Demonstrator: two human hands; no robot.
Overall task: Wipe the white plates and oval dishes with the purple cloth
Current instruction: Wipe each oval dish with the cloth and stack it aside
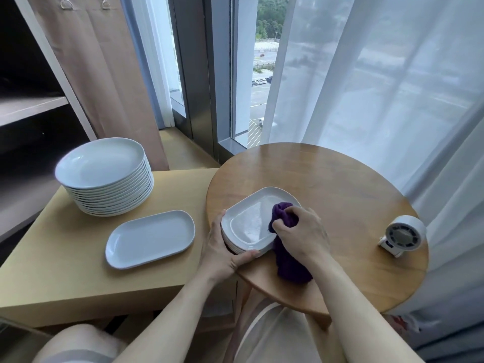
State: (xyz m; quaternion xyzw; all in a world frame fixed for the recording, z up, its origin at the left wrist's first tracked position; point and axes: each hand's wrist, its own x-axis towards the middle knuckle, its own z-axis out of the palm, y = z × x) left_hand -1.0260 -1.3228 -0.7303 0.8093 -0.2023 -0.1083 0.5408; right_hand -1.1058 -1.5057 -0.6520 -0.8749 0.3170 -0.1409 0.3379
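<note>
On the square side table (65,271) at far left stood a tall stack of white plates (104,176), and just in front of it a single oval dish (150,239) lay flat, its long axis running from near-left to far-right. Both were well apart from either hand. Next came the left hand (222,252), thumb and fingers curled round the near-left edge of a short stack of dishes (248,224) at the left rim of the round table (340,179), steadying it. The purple cloth (284,213) sat bunched on the right end of the top dish. The right hand (301,231) clenched round it, and its tail trailed over the near rim onto the wood. The bare part of that dish lay left of the wad, toward the holding hand, so the stroke would likely run leftward. The dish's own long axis seemed to slant the same way, though the wide lens makes that uncertain. A small fan (403,235) stood at far right.
</note>
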